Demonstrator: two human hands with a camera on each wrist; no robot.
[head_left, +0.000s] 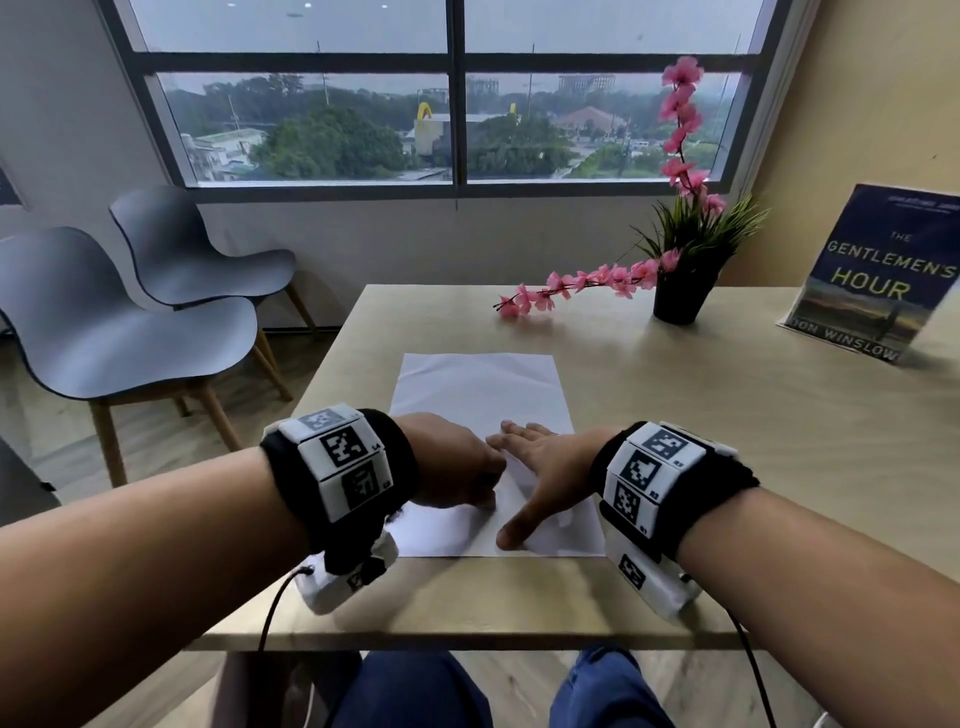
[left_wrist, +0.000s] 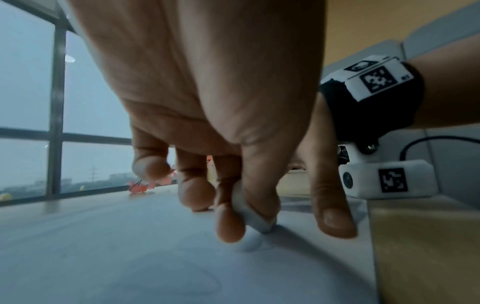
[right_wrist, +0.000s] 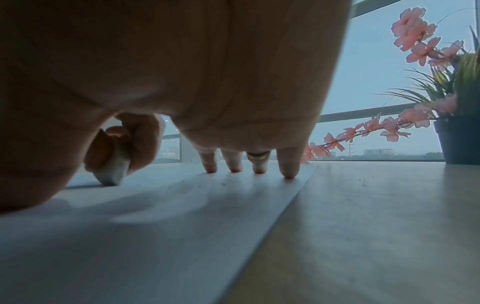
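Observation:
A white sheet of paper (head_left: 475, 387) lies flat on the light wooden table (head_left: 727, 441), its near edge close to me. My left hand (head_left: 457, 462) pinches a small white eraser (left_wrist: 249, 214) between thumb and fingers, and its tip touches the paper (left_wrist: 103, 246). The eraser (right_wrist: 113, 170) also shows in the right wrist view, down on the sheet. My right hand (head_left: 540, 467) lies spread on the paper's right side, fingertips (right_wrist: 288, 172) and thumb pressing it flat near the right edge of the paper (right_wrist: 182, 226).
A black pot with green grass and pink blossom stems (head_left: 680, 280) stands at the back of the table; one stem droops toward the paper. A book (head_left: 878, 275) stands upright at the far right. Two grey chairs (head_left: 119, 322) sit left of the table.

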